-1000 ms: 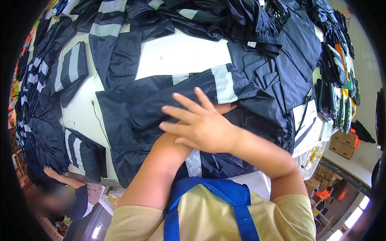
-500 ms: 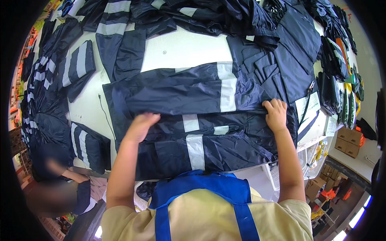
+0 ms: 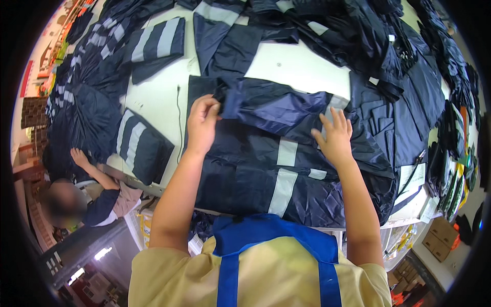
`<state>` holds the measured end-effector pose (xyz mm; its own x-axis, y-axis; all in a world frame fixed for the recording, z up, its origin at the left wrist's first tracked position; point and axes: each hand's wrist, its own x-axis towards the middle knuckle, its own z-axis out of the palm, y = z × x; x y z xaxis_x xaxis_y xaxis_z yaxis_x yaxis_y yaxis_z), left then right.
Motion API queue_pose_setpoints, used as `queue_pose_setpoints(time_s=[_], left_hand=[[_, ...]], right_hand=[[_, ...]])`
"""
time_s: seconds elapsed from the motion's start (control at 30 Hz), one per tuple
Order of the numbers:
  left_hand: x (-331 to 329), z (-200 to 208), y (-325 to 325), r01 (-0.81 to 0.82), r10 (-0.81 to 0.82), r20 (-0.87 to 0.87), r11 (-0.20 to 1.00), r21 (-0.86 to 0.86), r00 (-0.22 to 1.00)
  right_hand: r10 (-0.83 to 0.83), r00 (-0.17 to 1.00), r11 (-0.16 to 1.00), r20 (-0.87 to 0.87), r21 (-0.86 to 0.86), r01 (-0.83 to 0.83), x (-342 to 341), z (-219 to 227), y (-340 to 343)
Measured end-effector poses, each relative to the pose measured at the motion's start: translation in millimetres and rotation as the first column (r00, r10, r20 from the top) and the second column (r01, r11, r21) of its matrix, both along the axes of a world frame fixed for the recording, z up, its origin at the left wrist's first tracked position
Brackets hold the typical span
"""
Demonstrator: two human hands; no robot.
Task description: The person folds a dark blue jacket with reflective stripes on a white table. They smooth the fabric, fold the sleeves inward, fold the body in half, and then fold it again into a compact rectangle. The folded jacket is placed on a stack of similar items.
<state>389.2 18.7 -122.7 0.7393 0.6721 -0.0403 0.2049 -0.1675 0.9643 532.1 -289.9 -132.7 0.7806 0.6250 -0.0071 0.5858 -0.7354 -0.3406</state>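
Note:
Spread in front of me on the white table [image 3: 153,97] is a dark navy garment [image 3: 245,146] of thin, shiny cloth with wide silver-grey bands. Its far part is turned over at the left end, where a bluish underside shows. My left hand [image 3: 202,125] pinches the edge of that turned cloth, fingers closed. Over the right end of the same far part, beside a grey band, my right hand [image 3: 335,134] is open with its fingers spread. Whether its fingertips press on the cloth is hard to tell.
Folded dark garments with grey bands [image 3: 143,146] lie to the left, near a thin cord [image 3: 179,125]. More dark garments [image 3: 348,36] are heaped along the far side and right. Another person's hand [image 3: 79,157] rests by the left pile. Papers [image 3: 411,176] lie at the right edge.
My left hand has moved to the garment's far left end and gripped its edge, turning cloth over. My right hand has left the right end and opened near the grey band. The view has shifted.

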Motion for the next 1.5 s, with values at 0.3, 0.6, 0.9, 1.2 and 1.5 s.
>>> queue_pose_setpoints(time_s=[0.3,0.6,0.9,1.2,1.5], left_hand=[[1,72,-88,0.230,-0.245,0.461,0.969,0.090,0.853],[32,135,-90,0.566,-0.609,-0.041,0.708,0.422,0.792],[36,131,-97,0.568,-0.566,-0.060,0.823,0.029,0.822],[10,104,-68,0.585,-0.629,-0.177,0.773,-0.245,0.757],[13,-26,34,0.127,-0.172,-0.261,0.975,-0.180,0.950]], right_hand=[[0.244,0.607,0.456,-0.756,0.642,0.616,-38,109,68],[0.251,0.742,0.604,-0.621,0.700,0.381,-56,140,48],[0.154,0.632,0.507,-0.760,0.609,0.610,-58,137,17],[0.235,0.714,0.420,-0.659,0.732,0.537,-50,113,17],[-0.208,0.972,0.919,0.110,-0.319,0.232,32,-39,-40]])
